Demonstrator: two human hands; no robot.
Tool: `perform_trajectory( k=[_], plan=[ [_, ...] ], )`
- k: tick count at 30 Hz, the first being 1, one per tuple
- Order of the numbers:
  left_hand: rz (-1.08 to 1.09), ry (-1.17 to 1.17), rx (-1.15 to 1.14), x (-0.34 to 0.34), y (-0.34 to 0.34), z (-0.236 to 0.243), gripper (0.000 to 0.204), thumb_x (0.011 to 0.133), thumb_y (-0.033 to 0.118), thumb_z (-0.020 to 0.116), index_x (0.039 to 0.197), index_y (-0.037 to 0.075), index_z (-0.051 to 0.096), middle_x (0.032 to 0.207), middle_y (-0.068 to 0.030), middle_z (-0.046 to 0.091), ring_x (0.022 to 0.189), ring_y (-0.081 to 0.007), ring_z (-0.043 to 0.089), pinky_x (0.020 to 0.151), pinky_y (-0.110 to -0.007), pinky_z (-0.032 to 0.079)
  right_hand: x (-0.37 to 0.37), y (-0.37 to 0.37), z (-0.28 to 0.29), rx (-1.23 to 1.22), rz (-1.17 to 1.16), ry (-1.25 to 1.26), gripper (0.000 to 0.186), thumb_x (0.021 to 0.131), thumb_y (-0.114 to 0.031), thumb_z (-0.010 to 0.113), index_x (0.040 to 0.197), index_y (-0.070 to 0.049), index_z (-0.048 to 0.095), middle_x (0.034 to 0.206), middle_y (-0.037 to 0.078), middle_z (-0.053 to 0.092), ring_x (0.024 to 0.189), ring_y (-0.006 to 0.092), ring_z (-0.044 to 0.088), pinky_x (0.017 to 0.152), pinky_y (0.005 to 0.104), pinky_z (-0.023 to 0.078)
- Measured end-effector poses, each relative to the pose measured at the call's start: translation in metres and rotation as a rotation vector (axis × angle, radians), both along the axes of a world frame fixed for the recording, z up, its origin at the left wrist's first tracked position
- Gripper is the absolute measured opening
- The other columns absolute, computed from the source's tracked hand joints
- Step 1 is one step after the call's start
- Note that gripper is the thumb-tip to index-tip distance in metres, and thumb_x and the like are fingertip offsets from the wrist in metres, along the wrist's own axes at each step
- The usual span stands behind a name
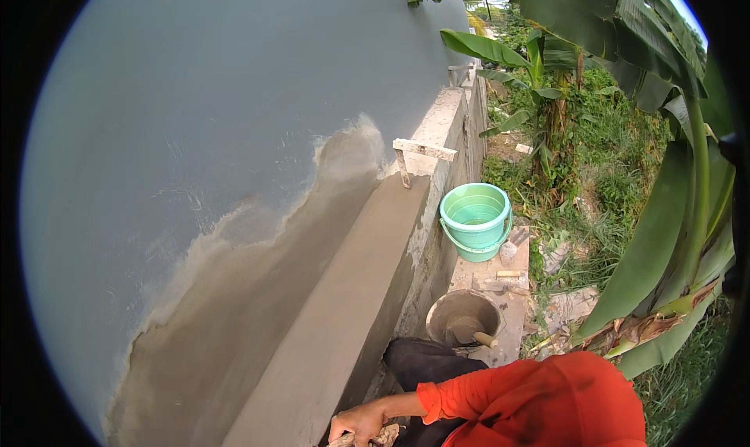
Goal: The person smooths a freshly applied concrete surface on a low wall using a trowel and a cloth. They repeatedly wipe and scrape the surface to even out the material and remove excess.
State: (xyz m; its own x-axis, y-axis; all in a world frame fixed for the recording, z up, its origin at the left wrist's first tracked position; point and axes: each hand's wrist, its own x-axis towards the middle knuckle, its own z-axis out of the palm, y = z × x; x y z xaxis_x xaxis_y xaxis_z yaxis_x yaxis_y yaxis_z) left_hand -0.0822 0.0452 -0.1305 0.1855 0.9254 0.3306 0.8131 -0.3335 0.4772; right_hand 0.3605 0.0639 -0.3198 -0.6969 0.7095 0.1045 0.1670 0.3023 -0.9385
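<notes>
My right hand (359,424) is low in the view, at the end of an orange-red sleeve (539,400). Its fingers are closed round a crumpled, tan, mortar-stained piece (384,435), partly cut off by the lower edge; I cannot make out its kind. Beside the hand runs a ledge (344,283) coated in smooth, wet-looking grey-brown mortar. More damp mortar (258,291) spreads up the grey wall (234,119) with a ragged border. My left hand is out of sight.
A mortar-crusted clamp (424,149) grips the ledge. Right of it, a plank (512,314) bears a green bucket (475,220) of water, a mortar bucket (462,314) with a wooden-handled tool (485,339), and a wooden-handled trowel (508,275). Banana plants (687,197) and grass lie beyond.
</notes>
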Motion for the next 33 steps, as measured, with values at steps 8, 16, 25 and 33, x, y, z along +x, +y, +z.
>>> perform_trajectory(
  k=[8, 16, 25, 33],
  plan=[
    [-0.256, -0.614, -0.593, 0.238, -0.061, -0.111, 0.087, 0.083, 0.003, 0.087, 0.162, -0.003, 0.049, 0.156, -0.0246, 0.057, 0.142, -0.0322, 0.056, 0.118, -0.043, 0.048, 0.039, -0.030, 0.013, -0.259, 0.026, 0.499, 0.058, 0.073, 0.002, 0.086, 0.128, 0.002, 0.067, 0.111, 0.010, 0.077, 0.098, 0.0165, 0.072, 0.087, 0.0345, 0.059],
    [0.017, -0.508, -0.441, 0.268, -0.078, -0.140, 0.081, 0.080, 0.031, 0.097, 0.138, -0.012, 0.062, 0.135, -0.0310, 0.066, 0.125, -0.0408, 0.062, 0.109, -0.052, 0.050, 0.093, -0.067, -0.022, -0.145, -0.246, 0.065, 0.073, 0.091, -0.040, 0.090, 0.140, 0.003, 0.059, 0.121, 0.018, 0.074, 0.108, 0.0296, 0.072, 0.089, 0.0450, 0.057],
    [0.010, -0.966, -0.588, 0.236, -0.083, -0.206, 0.077, 0.087, 0.030, 0.093, 0.145, -0.009, 0.059, 0.129, -0.0267, 0.068, 0.122, -0.0397, 0.064, 0.110, -0.056, 0.050, 0.064, -0.085, -0.042, -0.696, -0.255, 0.814, 0.071, 0.090, -0.010, 0.089, 0.150, 0.004, 0.053, 0.135, 0.013, 0.070, 0.124, 0.0177, 0.067, 0.105, 0.0362, 0.057],
    [-0.114, -1.541, -0.655, 0.276, -0.074, -0.216, 0.064, 0.088, 0.008, 0.075, 0.147, -0.008, 0.057, 0.139, -0.0182, 0.071, 0.121, -0.0289, 0.073, 0.107, -0.043, 0.060, 0.059, -0.060, -0.030, -0.984, -0.287, 1.118, 0.067, 0.093, 0.007, 0.078, 0.153, -0.003, 0.050, 0.135, 0.010, 0.070, 0.129, 0.0239, 0.068, 0.111, 0.0432, 0.058]
  ],
)
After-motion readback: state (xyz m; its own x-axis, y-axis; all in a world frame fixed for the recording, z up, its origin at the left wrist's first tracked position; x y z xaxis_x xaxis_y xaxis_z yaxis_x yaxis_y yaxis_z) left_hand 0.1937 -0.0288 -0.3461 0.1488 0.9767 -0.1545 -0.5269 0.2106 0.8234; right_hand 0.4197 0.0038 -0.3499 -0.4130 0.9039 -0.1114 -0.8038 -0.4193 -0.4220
